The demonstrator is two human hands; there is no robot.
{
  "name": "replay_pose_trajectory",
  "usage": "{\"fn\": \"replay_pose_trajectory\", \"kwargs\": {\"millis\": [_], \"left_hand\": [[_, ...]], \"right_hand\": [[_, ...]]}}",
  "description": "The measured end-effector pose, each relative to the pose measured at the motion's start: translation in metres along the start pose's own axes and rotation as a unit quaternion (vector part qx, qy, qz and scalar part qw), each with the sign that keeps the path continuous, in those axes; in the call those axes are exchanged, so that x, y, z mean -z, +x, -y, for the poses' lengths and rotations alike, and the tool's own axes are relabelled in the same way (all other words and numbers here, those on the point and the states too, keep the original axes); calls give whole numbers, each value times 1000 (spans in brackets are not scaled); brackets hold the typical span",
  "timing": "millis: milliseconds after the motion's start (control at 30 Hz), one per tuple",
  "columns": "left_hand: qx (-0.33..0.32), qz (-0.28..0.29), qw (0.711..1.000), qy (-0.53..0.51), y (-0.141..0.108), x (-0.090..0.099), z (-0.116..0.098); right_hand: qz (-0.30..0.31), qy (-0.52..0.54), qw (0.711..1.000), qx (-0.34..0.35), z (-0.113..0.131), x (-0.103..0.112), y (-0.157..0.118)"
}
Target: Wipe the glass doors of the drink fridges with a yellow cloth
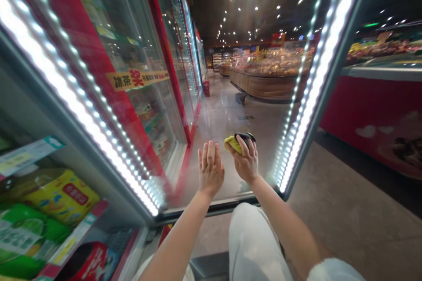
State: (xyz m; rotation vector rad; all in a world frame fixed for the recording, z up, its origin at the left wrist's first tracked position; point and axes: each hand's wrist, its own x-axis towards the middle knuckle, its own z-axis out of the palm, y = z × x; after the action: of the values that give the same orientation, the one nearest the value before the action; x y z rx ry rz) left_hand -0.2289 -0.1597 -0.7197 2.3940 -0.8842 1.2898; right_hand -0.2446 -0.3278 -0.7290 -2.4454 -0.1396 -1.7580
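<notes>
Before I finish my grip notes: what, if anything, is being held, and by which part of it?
The right hand holds a bunched yellow-and-black cloth by its near side, across yellow and dark parts. The left hand holds nothing.

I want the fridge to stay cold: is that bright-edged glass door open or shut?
Open. The door stands out over the floor, and the green pack shows without glass in front.

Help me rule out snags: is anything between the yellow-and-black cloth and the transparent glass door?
Nothing visible: the right hand holds the yellow-and-black cloth apparently against the transparent glass door, the left hand apart.
</notes>
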Motion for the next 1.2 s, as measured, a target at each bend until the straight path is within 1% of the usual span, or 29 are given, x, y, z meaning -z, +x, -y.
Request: {"fn": "replay_pose_trajectory", "kwargs": {"millis": [33,67,133,200,267,333,367,433,500,567,633,700,767,800,867,967,1033,1067,1133,1200], "left_hand": [[-3,-3,1000,0,2,-1,-2],[-4,-6,1000,-1,5,-2,-3],[-8,-9,1000,-1,8,-3,-7],[-18,-9,1000,-1,9,-5,-9],[-33,-8,999,-2,8,-7,-11],[-53,-5,999,-8,9,-10,-12],[-63,-3,998,-12,9,-12,-14],[-79,1,997,-20,12,-16,-18],[-90,7,996,-27,15,-21,-24],[-92,16,995,-34,19,-26,-32],[-87,26,995,-41,21,-31,-40],[-76,31,996,-47,22,-35,-47],[-75,31,995,-52,24,-39,-51],[-79,30,995,-55,25,-40,-53],[-93,30,993,-63,28,-44,-56],[-107,29,991,-74,33,-49,-60],[-107,27,991,-77,36,-53,-65],[-105,27,991,-77,36,-54,-67],[-101,27,992,-76,37,-57,-70],[-102,29,992,-75,37,-58,-72]], "right_hand": [[1,0,1000,-3,-7,1,9],[-6,-2,1000,-21,-15,1,16],[-43,-12,996,-82,-32,1,19],[-78,-23,987,-140,-43,-1,3],[-77,-33,983,-163,-43,-4,-21],[-50,-38,987,-149,-39,-6,-37],[-37,-36,990,-131,-38,-6,-39],[-23,-30,995,-91,-44,-4,-29],[-30,-25,996,-78,-60,0,-10],[-55,-28,992,-109,-80,3,3],[-84,-32,983,-158,-95,6,2],[-98,-34,976,-193,-100,6,-10],[-96,-40,973,-206,-96,7,-20],[-92,-44,973,-205,-94,7,-20],[-75,-51,978,-188,-95,10,-5],[-55,-37,986,-153,-109,19,36],[-62,-22,987,-147,-121,24,55],[-70,-17,986,-150,-125,25,57],[-80,-12,983,-162,-127,24,47],[-79,-14,980,-180,-121,20,26]]}}
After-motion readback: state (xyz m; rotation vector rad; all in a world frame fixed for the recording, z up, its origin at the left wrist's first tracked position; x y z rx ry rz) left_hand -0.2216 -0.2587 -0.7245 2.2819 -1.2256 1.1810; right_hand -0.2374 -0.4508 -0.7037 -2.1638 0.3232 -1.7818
